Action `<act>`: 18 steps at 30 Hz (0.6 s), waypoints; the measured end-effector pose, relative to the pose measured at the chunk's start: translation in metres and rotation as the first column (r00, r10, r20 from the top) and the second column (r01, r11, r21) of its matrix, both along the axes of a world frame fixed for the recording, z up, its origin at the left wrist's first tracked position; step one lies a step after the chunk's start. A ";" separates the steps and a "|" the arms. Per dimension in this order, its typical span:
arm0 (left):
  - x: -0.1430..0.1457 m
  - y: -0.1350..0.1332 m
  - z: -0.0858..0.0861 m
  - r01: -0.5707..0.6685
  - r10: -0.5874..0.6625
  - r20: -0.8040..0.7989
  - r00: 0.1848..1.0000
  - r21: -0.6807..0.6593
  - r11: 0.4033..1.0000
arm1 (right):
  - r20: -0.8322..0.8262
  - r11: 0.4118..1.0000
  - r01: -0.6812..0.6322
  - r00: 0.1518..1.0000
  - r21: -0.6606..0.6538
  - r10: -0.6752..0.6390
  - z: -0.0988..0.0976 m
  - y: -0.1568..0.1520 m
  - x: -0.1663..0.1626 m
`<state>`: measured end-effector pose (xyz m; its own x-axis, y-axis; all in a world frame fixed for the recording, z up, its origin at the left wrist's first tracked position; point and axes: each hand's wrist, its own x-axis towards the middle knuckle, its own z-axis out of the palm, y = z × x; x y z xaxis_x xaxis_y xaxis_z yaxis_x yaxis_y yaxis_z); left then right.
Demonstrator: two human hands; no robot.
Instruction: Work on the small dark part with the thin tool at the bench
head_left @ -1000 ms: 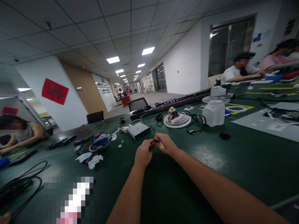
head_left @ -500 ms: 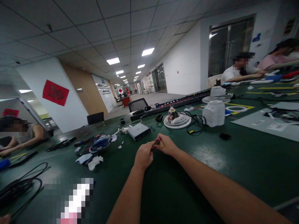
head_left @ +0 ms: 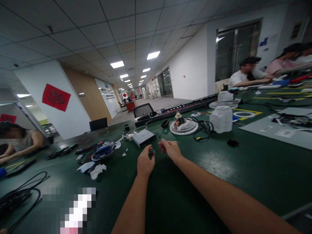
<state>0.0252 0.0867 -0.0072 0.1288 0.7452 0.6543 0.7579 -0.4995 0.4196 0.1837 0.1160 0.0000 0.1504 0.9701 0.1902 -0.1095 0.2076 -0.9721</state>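
My left hand (head_left: 145, 161) is closed around a small dark round part (head_left: 151, 151), held just above the green table (head_left: 219, 169). My right hand (head_left: 169, 148) sits a little to its right, fingers pinched on a thin yellowish tool (head_left: 173, 142) that points right. A small gap separates the two hands. A grey flat box (head_left: 144, 137) lies just beyond them.
A white fan grille with a motor (head_left: 183, 126) and a white fan housing (head_left: 221, 119) stand beyond on the right, with black cables (head_left: 203, 130). A pile of wires and cloth (head_left: 101, 152) lies left. Black cable (head_left: 19, 195) lies near left. Other people sit at the far left and far right.
My hands were touching over the small part. Now they have drawn apart, the left keeping the dark part and the right pulling the thin tool away to the right.
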 end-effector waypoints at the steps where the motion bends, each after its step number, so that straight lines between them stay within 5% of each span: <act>1: 0.000 0.000 0.000 -0.007 0.007 0.009 1.000 -0.007 1.000 | -0.074 0.999 -0.043 0.996 -0.021 0.041 0.000 -0.001 -0.002; 5: 0.000 -0.001 0.001 -0.033 0.034 0.022 0.999 -0.033 0.999 | -0.220 0.984 -0.177 0.961 -0.025 0.167 0.001 -0.007 -0.007; 18: 0.002 -0.001 0.000 0.063 -0.062 0.040 0.997 -0.001 0.998 | 0.009 0.970 -0.231 0.973 0.080 0.231 -0.004 -0.010 -0.005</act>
<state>0.0268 0.0860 -0.0072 0.1489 0.7377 0.6585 0.7077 -0.5446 0.4500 0.1782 0.1056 -0.0042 -0.0763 0.9603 0.2684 -0.1636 0.2535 -0.9534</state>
